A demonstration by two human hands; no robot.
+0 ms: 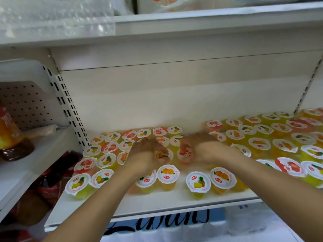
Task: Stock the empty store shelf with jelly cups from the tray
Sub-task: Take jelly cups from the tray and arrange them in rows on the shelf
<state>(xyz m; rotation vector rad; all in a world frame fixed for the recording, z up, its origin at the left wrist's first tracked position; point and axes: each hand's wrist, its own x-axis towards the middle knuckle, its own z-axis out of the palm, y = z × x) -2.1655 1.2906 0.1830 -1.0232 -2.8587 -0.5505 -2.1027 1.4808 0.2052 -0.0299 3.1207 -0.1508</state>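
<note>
White shelving fills our view, and the shelf point(157, 205) already carries jelly cups at left and right, with bare board at six o'clock along the front. We are mid-placement: our left hand point(148, 154) pinches a yellow-lidded cup point(163, 154), our right hand point(197, 147) pinches a red-lidded cup point(185, 152), both low among the middle rows. No tray is in view. Next, we judge, both cups need seating upright before we let go.

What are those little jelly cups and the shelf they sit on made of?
Cups: likely clear plastic, since the coloured jelly shows through the walls; the lids look like printed, slightly glossy peel-off film. Shelf: probably white-painted metal, smooth, with slotted uprights beside it.
</note>
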